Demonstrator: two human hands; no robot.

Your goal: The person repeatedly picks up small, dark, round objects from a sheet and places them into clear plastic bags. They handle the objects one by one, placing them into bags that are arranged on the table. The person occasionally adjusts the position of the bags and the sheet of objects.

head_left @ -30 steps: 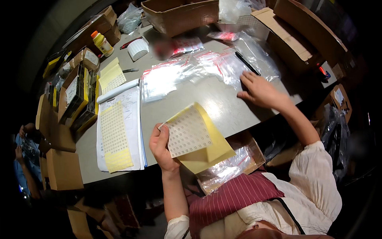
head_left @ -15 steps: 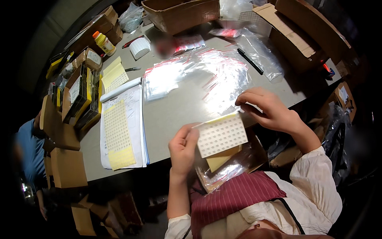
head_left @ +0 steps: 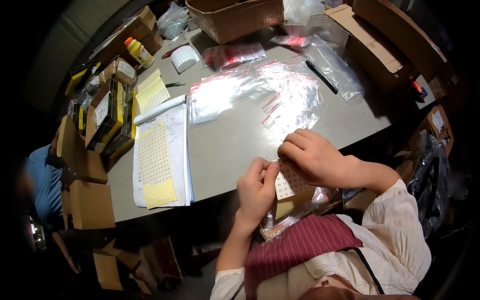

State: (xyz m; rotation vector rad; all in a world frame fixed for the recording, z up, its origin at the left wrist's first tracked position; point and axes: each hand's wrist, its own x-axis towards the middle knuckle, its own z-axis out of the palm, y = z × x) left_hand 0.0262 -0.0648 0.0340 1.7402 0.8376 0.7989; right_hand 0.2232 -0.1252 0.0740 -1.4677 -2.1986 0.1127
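A white sheet of small printed labels (head_left: 288,186) is held up over the near edge of the table. My left hand (head_left: 256,187) is closed on its left edge, thumb along the front. At the sheet's top edge, my right hand (head_left: 312,157) is bent over with its fingertips pinched together, close to the left thumb; it covers the sheet's upper right part. Below the sheet show a yellowish paper piece (head_left: 295,204) and a box with clear plastic (head_left: 280,229), close against my burgundy apron.
Red-edged zip bags (head_left: 290,92) are spread over the table (head_left: 225,155). Left of them lie a clipboard of papers (head_left: 180,165) with a yellow label sheet (head_left: 156,160). A black marker (head_left: 321,76), yellow bottle (head_left: 140,52) and cardboard boxes (head_left: 235,22) stand or lie around. A blue-shirted person (head_left: 44,185) is far left.
My right hand has come down and left onto the top of the label sheet, beside the left hand. The left hand and sheet have shifted right. The view has moved slightly.
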